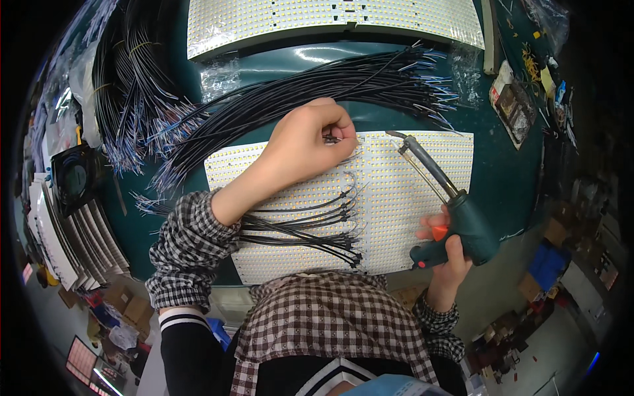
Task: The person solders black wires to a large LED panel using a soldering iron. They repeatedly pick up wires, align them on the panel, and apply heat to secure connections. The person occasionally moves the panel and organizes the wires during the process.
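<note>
My right hand (454, 263) grips a dark green soldering gun (477, 228) with an orange trigger. Its long metal barrel points up and left, and the tip is above a white LED panel (416, 191), to the right of my other hand. My left hand (307, 135) is pinched closed over the upper middle of the panel; a short piece of black cable (331, 139) shows inside the curled fingers, mostly hidden by them. Below that hand, several black cables (304, 221) lie across the panel's left half, their split ends at its middle line.
A bundle of loose black cables (284, 86) with stripped ends lies behind the panel. More tied cables (135, 66) are at the far left. A stack of LED panels (330, 23) stands at the back. White strips (86, 237) sit left; a solder-stained box (512, 105) lies right.
</note>
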Motion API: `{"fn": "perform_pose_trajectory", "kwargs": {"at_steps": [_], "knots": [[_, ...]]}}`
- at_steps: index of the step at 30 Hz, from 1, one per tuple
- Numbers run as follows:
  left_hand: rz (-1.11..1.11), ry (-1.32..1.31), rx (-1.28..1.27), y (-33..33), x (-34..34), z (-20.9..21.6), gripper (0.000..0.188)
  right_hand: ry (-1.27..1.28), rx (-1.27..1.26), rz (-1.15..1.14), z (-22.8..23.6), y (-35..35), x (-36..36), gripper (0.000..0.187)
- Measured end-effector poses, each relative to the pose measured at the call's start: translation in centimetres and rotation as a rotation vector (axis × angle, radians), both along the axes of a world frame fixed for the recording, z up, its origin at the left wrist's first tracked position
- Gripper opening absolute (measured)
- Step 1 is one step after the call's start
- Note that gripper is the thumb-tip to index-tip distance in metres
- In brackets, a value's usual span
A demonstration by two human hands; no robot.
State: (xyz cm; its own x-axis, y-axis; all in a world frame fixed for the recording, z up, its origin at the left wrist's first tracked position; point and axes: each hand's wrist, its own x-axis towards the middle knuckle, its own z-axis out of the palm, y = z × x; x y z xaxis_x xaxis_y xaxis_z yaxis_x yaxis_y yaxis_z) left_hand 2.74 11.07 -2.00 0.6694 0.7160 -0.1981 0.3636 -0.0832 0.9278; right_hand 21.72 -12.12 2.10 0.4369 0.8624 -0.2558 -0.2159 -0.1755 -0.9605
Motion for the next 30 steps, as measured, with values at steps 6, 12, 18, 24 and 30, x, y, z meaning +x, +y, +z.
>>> {"fn": "perform_pose_trajectory", "kwargs": {"at_steps": [6,12,18,24,30], "knots": [[-0.014,0.069,0.114,-0.2,0.1,0.7,0.008,-0.017,-0.063,-0.019,0.7,0.2,-0.6,0.056],[-0.024,0.055,0.113,-0.2,0.1,0.6,0.008,-0.056,-0.115,-0.013,1.2,0.1,-1.5,0.056],[-0.019,0.05,0.141,-0.3,0.0,0.5,0.007,-0.092,-0.129,0.048,1.0,0.0,-1.7,0.053],[-0.033,0.055,0.162,-0.3,0.0,0.6,0.007,-0.03,-0.143,-0.002,1.8,0.5,-2.2,0.021],[-0.033,0.041,0.152,-0.2,0.0,0.5,0.007,-0.057,-0.144,0.016,1.5,0.4,-2.1,0.019]]}}
